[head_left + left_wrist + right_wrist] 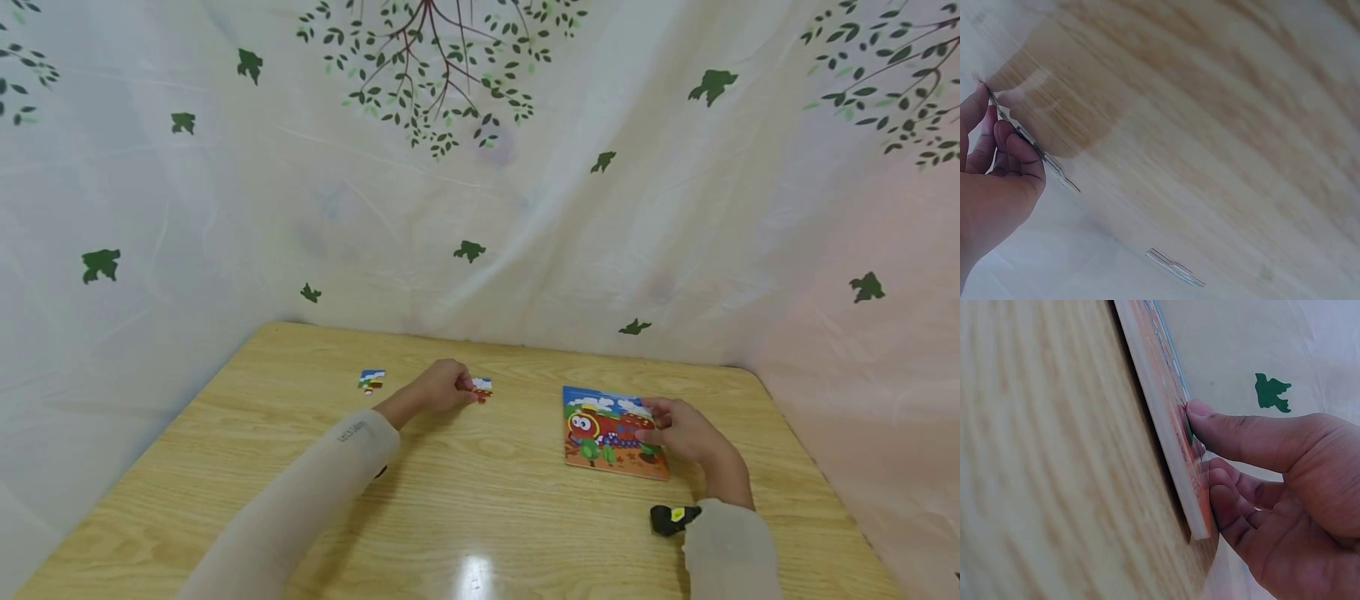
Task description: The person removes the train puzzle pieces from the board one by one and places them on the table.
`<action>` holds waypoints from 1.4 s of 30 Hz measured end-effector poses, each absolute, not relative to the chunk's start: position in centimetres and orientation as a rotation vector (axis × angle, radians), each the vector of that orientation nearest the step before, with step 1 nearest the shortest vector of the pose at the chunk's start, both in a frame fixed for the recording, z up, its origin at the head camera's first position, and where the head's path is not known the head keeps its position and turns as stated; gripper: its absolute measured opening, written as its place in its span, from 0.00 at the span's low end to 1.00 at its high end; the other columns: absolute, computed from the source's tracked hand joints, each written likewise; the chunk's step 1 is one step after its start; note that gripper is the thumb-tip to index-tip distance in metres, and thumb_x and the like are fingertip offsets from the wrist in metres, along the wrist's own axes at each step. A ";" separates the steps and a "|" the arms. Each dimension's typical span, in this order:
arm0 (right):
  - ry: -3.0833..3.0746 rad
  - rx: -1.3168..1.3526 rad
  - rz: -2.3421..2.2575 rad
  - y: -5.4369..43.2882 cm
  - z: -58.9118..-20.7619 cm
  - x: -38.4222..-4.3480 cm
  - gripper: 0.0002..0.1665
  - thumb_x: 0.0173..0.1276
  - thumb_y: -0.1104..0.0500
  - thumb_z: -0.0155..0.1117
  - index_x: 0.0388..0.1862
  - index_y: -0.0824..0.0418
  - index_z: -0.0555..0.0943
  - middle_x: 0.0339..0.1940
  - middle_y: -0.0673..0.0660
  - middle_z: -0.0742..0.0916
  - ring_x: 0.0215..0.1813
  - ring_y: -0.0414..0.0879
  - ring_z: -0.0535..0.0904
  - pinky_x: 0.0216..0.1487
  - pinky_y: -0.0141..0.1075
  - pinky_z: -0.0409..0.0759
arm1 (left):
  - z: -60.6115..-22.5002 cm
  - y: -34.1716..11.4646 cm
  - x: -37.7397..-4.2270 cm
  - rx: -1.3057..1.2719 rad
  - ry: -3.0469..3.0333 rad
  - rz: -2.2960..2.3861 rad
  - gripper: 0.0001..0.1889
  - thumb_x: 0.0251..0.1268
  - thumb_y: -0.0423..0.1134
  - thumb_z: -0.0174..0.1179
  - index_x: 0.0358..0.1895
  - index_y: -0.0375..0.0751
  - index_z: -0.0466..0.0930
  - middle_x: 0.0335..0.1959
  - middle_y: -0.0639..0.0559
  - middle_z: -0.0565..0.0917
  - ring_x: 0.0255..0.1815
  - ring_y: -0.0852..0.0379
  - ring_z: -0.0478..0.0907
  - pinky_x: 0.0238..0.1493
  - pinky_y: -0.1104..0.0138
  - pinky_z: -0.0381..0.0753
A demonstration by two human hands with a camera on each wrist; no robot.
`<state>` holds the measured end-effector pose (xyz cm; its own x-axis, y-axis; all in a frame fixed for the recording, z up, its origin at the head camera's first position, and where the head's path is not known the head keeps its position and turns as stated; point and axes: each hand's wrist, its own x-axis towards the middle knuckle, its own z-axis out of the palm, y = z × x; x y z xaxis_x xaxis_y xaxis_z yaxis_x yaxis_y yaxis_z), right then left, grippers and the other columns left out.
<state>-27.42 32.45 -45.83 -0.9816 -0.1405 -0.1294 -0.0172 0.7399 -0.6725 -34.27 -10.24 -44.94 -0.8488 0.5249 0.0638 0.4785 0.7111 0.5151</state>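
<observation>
My left hand (444, 387) pinches a small puzzle piece (483, 387) with a white, blue and red print, low over the table. In the left wrist view this piece (1060, 172) shows nearly edge-on beside the fingers. A second puzzle piece (371, 381) lies flat to the left of that hand. At the right, a square picture puzzle board (600, 442) with a cartoon red train lies on the table. My right hand (690, 433) holds it by its right edge. The right wrist view shows the thumb on the printed face and the other fingers curled at the edge.
The wooden table (480, 500) has its far edge against a hanging cloth (525, 275) printed with leaves and birds. More cloth closes in both sides. A black strap device (671, 518) sits at the right wrist.
</observation>
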 end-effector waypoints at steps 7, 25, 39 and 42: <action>2.770 -0.140 -1.055 32.3 -45.3 -27.4 0.35 0.72 0.61 0.68 0.72 0.74 0.68 0.56 0.69 0.79 0.55 0.61 0.73 0.57 0.56 0.73 | -44.7 -10.0 -34.2 0.770 2.829 0.854 0.06 0.67 0.36 0.69 0.36 0.39 0.83 0.32 0.53 0.84 0.36 0.59 0.78 0.43 0.63 0.80; 2.766 -0.155 -1.039 32.2 -45.1 -27.3 0.35 0.72 0.61 0.69 0.72 0.74 0.68 0.55 0.69 0.79 0.54 0.61 0.73 0.57 0.56 0.73 | -44.4 -5.7 -34.4 0.831 2.773 0.940 0.06 0.69 0.35 0.67 0.40 0.36 0.83 0.33 0.51 0.83 0.30 0.61 0.80 0.39 0.67 0.80; 2.780 -0.226 -1.045 32.4 -45.1 -27.1 0.35 0.71 0.62 0.69 0.71 0.76 0.68 0.55 0.71 0.79 0.54 0.62 0.74 0.55 0.55 0.74 | -44.5 -0.3 -33.8 0.853 2.724 0.944 0.07 0.69 0.38 0.68 0.42 0.40 0.83 0.36 0.53 0.82 0.37 0.61 0.76 0.43 0.68 0.77; 2.782 -0.223 -1.044 32.4 -45.1 -27.0 0.35 0.72 0.62 0.69 0.72 0.76 0.68 0.55 0.69 0.79 0.54 0.61 0.74 0.55 0.54 0.74 | -44.3 0.8 -33.4 0.854 2.726 0.927 0.07 0.69 0.38 0.68 0.42 0.39 0.83 0.35 0.54 0.82 0.36 0.61 0.75 0.43 0.69 0.76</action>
